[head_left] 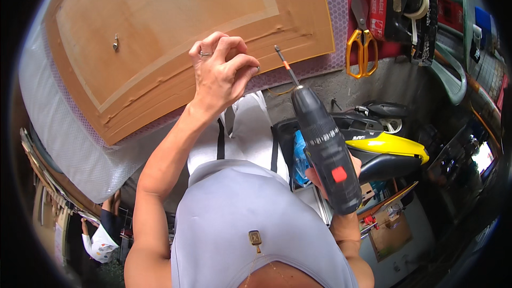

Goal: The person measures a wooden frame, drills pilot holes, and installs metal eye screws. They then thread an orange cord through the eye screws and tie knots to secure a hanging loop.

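My right hand (318, 179) is wrapped round the grip of a black cordless drill (322, 138) with a red patch on its housing. Its long driver bit (285, 64), banded in orange, points away toward the panel edge and touches nothing. Left of the bit, my left hand (223, 69) is closed in a pinch over the near edge of a brown, tape-edged panel (160, 16). A tiny glint shows at the thumb and forefinger tips, too small to name. A few small metal pieces, perhaps screws, (115, 42) lie on the panel at the left.
Bubble wrap (85, 165) lies under the panel. Scissors with orange handles (362, 48) rest right of it, by a roll of tape (418, 2). A yellow-and-black motor scooter (386, 146) stands at the right. Another person (101, 240) is at the lower left.
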Demonstrator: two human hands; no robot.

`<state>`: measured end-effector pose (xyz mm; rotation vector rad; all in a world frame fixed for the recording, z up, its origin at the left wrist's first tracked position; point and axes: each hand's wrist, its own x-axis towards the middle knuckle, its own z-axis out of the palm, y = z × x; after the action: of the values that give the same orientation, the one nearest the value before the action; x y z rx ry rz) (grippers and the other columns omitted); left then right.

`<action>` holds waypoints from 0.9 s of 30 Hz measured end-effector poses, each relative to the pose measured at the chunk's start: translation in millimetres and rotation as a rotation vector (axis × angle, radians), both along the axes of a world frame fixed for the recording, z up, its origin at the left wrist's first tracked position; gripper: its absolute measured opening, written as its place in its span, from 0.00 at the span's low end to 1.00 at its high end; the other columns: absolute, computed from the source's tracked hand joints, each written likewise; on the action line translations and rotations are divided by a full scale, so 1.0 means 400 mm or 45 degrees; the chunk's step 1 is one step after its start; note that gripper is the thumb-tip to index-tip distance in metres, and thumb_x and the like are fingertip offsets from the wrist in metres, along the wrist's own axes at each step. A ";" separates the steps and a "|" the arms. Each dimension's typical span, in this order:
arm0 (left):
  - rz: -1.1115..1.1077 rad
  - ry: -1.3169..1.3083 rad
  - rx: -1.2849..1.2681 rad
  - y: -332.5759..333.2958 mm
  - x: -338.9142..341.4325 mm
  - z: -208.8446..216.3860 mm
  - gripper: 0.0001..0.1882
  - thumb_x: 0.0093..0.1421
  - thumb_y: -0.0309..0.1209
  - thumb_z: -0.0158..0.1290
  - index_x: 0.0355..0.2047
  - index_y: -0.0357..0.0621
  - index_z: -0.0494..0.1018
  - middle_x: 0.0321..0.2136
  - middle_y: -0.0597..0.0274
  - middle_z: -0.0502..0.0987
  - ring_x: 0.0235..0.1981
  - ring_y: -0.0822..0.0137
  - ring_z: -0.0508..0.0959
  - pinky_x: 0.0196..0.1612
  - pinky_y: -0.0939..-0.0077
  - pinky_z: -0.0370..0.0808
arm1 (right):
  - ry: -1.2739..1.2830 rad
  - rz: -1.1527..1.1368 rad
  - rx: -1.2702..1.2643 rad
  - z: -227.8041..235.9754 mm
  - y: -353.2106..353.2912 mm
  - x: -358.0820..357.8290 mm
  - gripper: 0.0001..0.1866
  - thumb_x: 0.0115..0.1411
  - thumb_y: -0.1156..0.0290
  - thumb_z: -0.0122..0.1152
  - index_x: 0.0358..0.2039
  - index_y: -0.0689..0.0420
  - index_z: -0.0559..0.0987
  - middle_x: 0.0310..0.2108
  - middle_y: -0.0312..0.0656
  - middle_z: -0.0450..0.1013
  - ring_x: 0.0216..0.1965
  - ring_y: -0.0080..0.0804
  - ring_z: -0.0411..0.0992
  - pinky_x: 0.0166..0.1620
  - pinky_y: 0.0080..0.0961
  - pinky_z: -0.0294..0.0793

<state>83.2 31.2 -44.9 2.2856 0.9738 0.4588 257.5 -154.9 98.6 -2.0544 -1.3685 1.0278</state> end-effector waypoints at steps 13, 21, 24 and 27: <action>0.023 -0.017 0.118 -0.001 0.012 -0.040 0.07 0.43 0.39 0.65 0.23 0.58 0.78 0.34 0.73 0.69 0.49 0.63 0.65 0.53 0.63 0.50 | 0.160 0.019 -0.113 -0.042 -0.060 0.030 0.17 0.42 0.74 0.72 0.34 0.61 0.79 0.32 0.44 0.77 0.31 0.37 0.77 0.37 0.24 0.76; 0.053 -0.060 0.133 -0.005 0.011 -0.047 0.07 0.44 0.39 0.65 0.25 0.59 0.79 0.32 0.74 0.70 0.48 0.63 0.65 0.53 0.65 0.50 | 0.163 0.033 -0.135 -0.021 -0.018 0.042 0.21 0.42 0.75 0.69 0.39 0.65 0.77 0.36 0.48 0.76 0.33 0.41 0.77 0.38 0.27 0.76; 0.045 -0.064 0.161 -0.006 0.013 -0.050 0.06 0.44 0.40 0.64 0.23 0.61 0.78 0.32 0.77 0.70 0.47 0.64 0.65 0.52 0.63 0.50 | 0.170 0.121 -0.204 0.010 0.032 0.061 0.30 0.43 0.75 0.66 0.48 0.70 0.73 0.43 0.55 0.74 0.39 0.48 0.77 0.42 0.32 0.77; 0.020 -0.086 0.166 -0.002 0.016 -0.045 0.06 0.43 0.40 0.64 0.23 0.62 0.78 0.32 0.77 0.70 0.46 0.64 0.66 0.51 0.63 0.50 | 0.119 0.218 -0.230 0.037 0.080 0.084 0.32 0.42 0.74 0.66 0.51 0.70 0.71 0.43 0.56 0.74 0.39 0.48 0.76 0.41 0.33 0.76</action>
<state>89.4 30.3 -62.8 2.3627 0.9544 0.6185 291.0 -122.9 113.5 -2.0121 -1.4703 1.3473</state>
